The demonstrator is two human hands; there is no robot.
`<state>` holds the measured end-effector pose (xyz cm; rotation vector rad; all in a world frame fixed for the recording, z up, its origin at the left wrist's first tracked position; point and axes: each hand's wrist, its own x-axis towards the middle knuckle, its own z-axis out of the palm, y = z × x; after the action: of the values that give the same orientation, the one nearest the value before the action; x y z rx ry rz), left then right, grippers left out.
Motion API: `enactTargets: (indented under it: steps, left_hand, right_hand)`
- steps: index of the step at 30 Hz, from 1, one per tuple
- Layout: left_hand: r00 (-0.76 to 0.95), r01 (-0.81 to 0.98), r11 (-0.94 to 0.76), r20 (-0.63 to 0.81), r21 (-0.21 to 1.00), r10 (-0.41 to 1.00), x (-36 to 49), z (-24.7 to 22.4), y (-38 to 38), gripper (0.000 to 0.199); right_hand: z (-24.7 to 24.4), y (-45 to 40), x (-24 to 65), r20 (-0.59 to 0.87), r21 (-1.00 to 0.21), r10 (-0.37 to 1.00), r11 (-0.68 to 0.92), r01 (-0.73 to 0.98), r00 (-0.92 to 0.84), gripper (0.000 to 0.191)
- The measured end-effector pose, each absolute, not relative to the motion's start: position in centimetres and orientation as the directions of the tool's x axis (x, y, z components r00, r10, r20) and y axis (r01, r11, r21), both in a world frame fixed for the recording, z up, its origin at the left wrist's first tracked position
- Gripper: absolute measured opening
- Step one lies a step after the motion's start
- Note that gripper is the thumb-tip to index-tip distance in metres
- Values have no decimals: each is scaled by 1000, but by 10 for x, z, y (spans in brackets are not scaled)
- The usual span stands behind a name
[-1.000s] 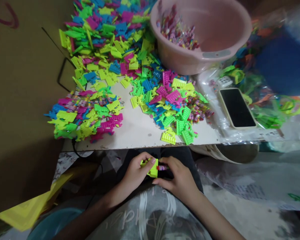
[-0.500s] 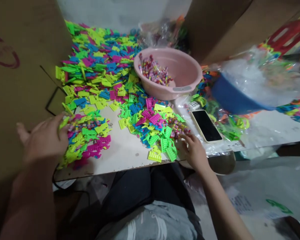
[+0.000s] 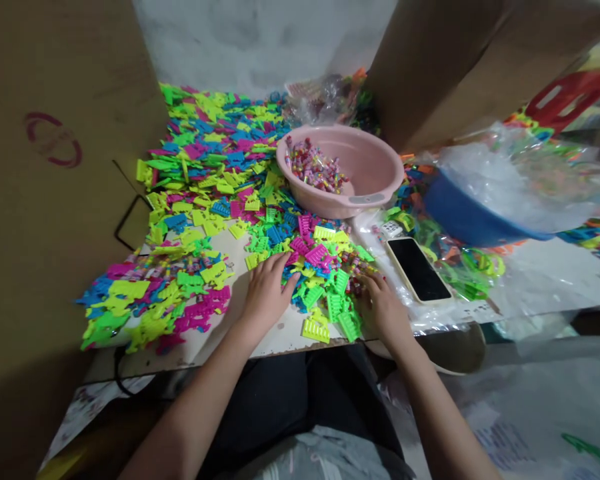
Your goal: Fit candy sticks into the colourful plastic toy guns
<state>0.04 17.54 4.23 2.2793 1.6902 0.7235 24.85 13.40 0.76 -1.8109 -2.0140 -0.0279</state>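
Note:
A pile of small plastic comb-shaped pieces (image 3: 316, 255) in yellow, green, blue and magenta lies on the white table in front of me. My left hand (image 3: 266, 293) rests at its left edge, fingers stretched out and thumb apart, with the tips touching the pieces. At the pile's right side, my right hand (image 3: 384, 308) reaches with loosely bent, parted fingers to a heap of tiny pink and red pieces (image 3: 359, 267). Nothing held shows in either hand. Left of my left hand lies another mixed heap (image 3: 180, 283) of the same bright pieces.
A pink basin (image 3: 340, 200) with tiny pink pieces stands behind the pile. A phone (image 3: 419, 270) lies on clear plastic at the right, near a blue basin (image 3: 473, 213) topped with plastic bags. Cardboard boxes (image 3: 70, 220) flank the table. A large colourful heap (image 3: 225, 140) covers the back.
My left hand has moved right, from the heap by the left box to the middle pile. More bright pieces now show at the far left. My right hand stays by the tiny pink pieces.

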Motion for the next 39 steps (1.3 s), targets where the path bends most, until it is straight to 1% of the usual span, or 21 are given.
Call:
enactTargets:
  steps: [3,5,7,9,11,13,15,16,17,18,20,22,24,26,27,29,32,34,37,38,39]
  left_hand:
    - [203,839,-292,234,460,951,15,41,196,36]
    - [227,833,-298,202,467,953,14,41,203,32]
    - [223,822,-297,204,487,953,8,42,204,29]
    - [165,796,-286,264,534,950,-2,42,203,24]
    - [58,720,-257,313,645,948,-12,43,199,20]
    - [-66,546,-187,264,817,962,-20,45,192,20]
    - [-149,266,-77,120,961,982,-25,48,182,26]
    - [-157,107,-13,30,994,987,-26,50,176,30]
    - [-134,-49,57,-63,997,989,-27,52,169,34]
    - [-86,-190,137,-155,972,984,-27,54,161,39]
    - [59,-408,324,-329,854,942,-24,58,146,43]
    - [154,-542,473,-472,694,868,-19,59,133,34]
    - [163,-635,540,-588,552,792,-12,57,124,21]
    - [140,-709,543,-665,449,734,-4,53,119,20]
    - [135,-734,537,-685,417,716,0,50,117,21]
    - [132,-758,516,-680,400,722,8,46,113,19]
    - [168,-723,496,-574,481,802,16,45,104,15]
    - [211,-674,486,-486,556,848,19,48,99,24]
    - [288,-559,501,-412,661,864,18,52,93,44]
    - [303,-514,503,-402,695,864,16,53,92,45]
    - [307,-472,502,-399,725,864,14,53,92,42]
  right_hand:
    - [4,130,249,368,-280,929,145,949,-34,27]
    - [2,123,252,373,-303,927,154,940,-32,21]
    - [0,115,255,368,-331,930,151,932,-20,16]
    - [-2,107,257,361,-349,933,138,927,-3,11]
    - [-2,101,256,347,-358,938,122,926,11,11]
    - [-1,99,254,323,-368,947,118,922,8,16]
    - [0,100,252,299,-367,954,113,923,2,23]
    - [1,102,251,294,-365,956,108,925,4,25]
    - [2,104,251,293,-366,956,103,925,9,24]
    - [2,106,251,297,-371,955,95,924,21,22]
    - [2,109,253,308,-409,949,66,910,70,18]
    - [3,108,255,322,-479,933,14,878,161,20]
    - [9,103,254,310,-610,916,-13,793,253,22]
    - [20,93,245,233,-778,938,23,627,255,27]
    - [26,86,238,180,-849,962,46,526,205,31]
    - [38,72,221,94,-925,993,60,376,72,33]
    - [47,56,192,79,-955,994,97,280,-73,24]
    - [47,50,177,107,-949,988,136,285,-113,19]
    - [47,49,167,167,-912,980,196,361,-109,12]
    - [47,49,166,180,-901,978,209,381,-109,10]
    - [48,50,166,188,-893,975,218,394,-115,9]
